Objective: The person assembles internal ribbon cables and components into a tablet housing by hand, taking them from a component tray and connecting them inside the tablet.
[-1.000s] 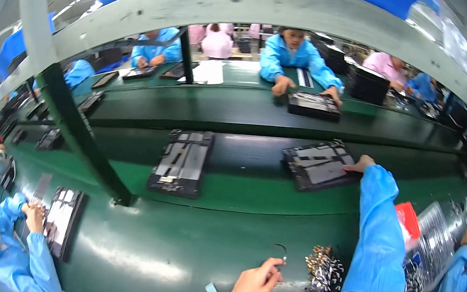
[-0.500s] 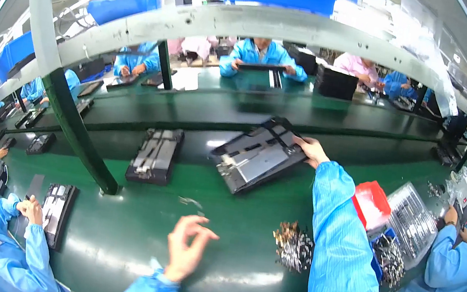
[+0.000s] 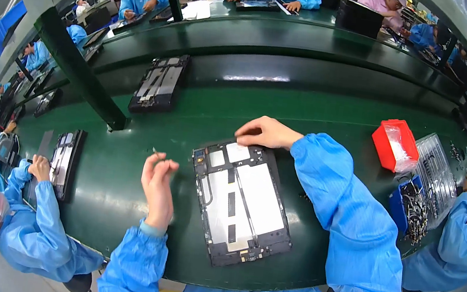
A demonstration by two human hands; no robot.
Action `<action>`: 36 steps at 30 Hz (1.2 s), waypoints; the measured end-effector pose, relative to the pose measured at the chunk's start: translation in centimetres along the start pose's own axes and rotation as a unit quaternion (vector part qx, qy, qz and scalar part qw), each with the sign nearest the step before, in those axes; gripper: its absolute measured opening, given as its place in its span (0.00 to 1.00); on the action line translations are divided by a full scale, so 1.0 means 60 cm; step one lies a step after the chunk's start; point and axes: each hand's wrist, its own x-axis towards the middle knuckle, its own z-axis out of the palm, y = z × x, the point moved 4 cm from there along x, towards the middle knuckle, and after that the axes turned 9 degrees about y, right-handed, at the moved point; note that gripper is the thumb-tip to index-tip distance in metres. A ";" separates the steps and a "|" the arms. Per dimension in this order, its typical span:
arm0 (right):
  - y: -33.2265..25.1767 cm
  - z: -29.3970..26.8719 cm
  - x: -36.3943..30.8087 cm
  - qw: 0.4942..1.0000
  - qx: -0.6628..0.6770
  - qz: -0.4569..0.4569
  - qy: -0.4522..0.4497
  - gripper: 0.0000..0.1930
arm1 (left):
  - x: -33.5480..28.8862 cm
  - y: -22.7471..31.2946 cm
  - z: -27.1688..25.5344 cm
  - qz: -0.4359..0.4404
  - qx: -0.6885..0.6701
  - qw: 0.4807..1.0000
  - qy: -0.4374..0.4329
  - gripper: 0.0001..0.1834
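An opened tablet [image 3: 243, 204], dark-framed with large silvery-white panels inside, lies in front of me on the green table. My right hand [image 3: 265, 132] is at its far edge, fingers bent and thumb against that edge, gripping it. To the left of the tablet, my left hand [image 3: 158, 186] is raised with its thumb and fingertips pinched together. A tiny thin piece [image 3: 155, 150] sticks out at those fingertips, too small to name. Another tablet of the same sort [image 3: 158, 85] lies farther back, left of the middle.
A red bin [image 3: 385, 149] with clear bags, a blue bin [image 3: 396, 209] of small metal parts and a clear plastic tray [image 3: 436, 180] stand on the right. A dark green post [image 3: 80, 68] rises at left. Co-workers [image 3: 33, 231] sit on both sides and across.
The tablet in my right hand has come down toward me onto the table. My left hand has moved left and pinched its fingers. My view has tilted down.
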 end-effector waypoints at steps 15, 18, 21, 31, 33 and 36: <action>-0.121 0.213 -0.301 0.949 -0.230 -0.099 0.190 0.37 | -0.118 -0.011 0.037 -0.057 -0.037 0.996 -0.062 0.08; -0.121 0.226 -0.305 0.950 -0.219 -0.080 0.207 0.40 | -0.121 -0.015 0.042 -0.045 -0.045 0.990 -0.123 0.07; -0.127 0.232 -0.302 0.949 -0.220 -0.053 0.218 0.39 | -0.131 -0.016 0.039 -0.041 -0.035 0.989 -0.135 0.07; -0.189 0.122 -0.288 0.892 -0.213 -0.241 0.318 0.22 | -0.163 0.082 0.061 0.096 0.427 0.840 -0.320 0.04; -0.198 0.125 -0.273 0.898 -0.198 -0.270 0.284 0.21 | -0.186 0.084 0.057 0.076 0.424 0.820 -0.377 0.07; -0.190 0.145 -0.256 0.899 -0.162 -0.306 0.268 0.18 | -0.200 0.075 0.059 0.043 0.400 0.824 -0.400 0.07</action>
